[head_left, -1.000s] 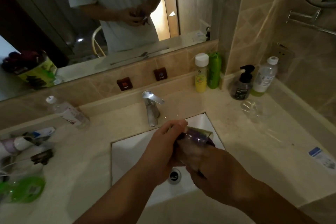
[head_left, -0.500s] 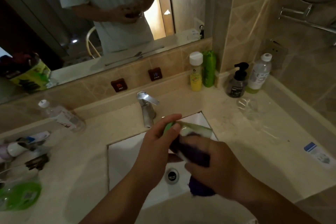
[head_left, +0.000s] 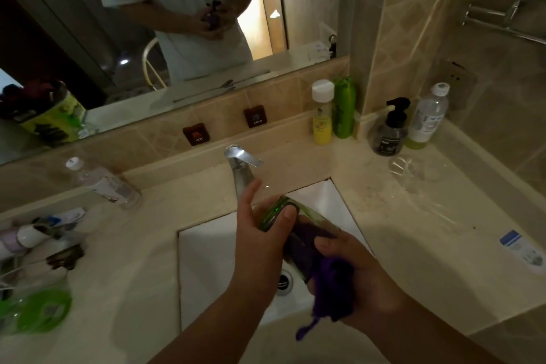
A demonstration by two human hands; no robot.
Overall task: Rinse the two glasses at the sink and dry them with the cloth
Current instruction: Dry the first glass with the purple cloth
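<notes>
Over the white sink (head_left: 206,260) I hold a clear glass with a greenish base (head_left: 277,213), tilted on its side. My left hand (head_left: 260,242) grips its base end, thumb on the rim of the base and index finger raised. My right hand (head_left: 354,278) holds a purple cloth (head_left: 328,289) pushed into the glass's open end, with a tail of cloth hanging below. A second clear glass (head_left: 410,171) stands on the counter at the right, near the bottles. The chrome tap (head_left: 240,165) stands behind the sink; no water is seen running.
Yellow (head_left: 322,115) and green (head_left: 344,108) bottles, a black pump bottle (head_left: 391,130) and a clear bottle (head_left: 428,118) stand at the back right. A plastic bottle (head_left: 103,183) lies at the left, with toiletries and a green-lidded item (head_left: 41,310). A mirror hangs behind.
The glass has turned in my hands, its green base now facing me more. My right hand has drawn back toward me with the cloth, whose tail hangs lower. My left index finger has lifted.
</notes>
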